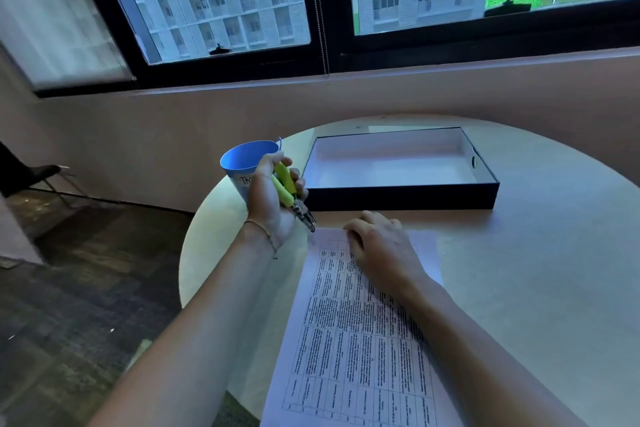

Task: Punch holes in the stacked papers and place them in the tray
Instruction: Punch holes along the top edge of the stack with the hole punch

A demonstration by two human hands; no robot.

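A stack of printed papers [349, 333] with a table of text lies on the round table, running from the near edge toward the middle. My right hand [381, 246] rests flat on the far end of the papers. My left hand [273, 201] grips a hole punch [294, 196] with yellow-green handles; its metal jaws point down at the papers' far left corner, just above it. The tray [401, 198], a black box with a white inside, stands behind the papers and holds nothing.
A blue cup [242, 159] with a white label stands at the table's left edge, partly behind my left hand. The round table [536, 270] ends close on the left, with dark floor below. A wall and window run behind the tray.
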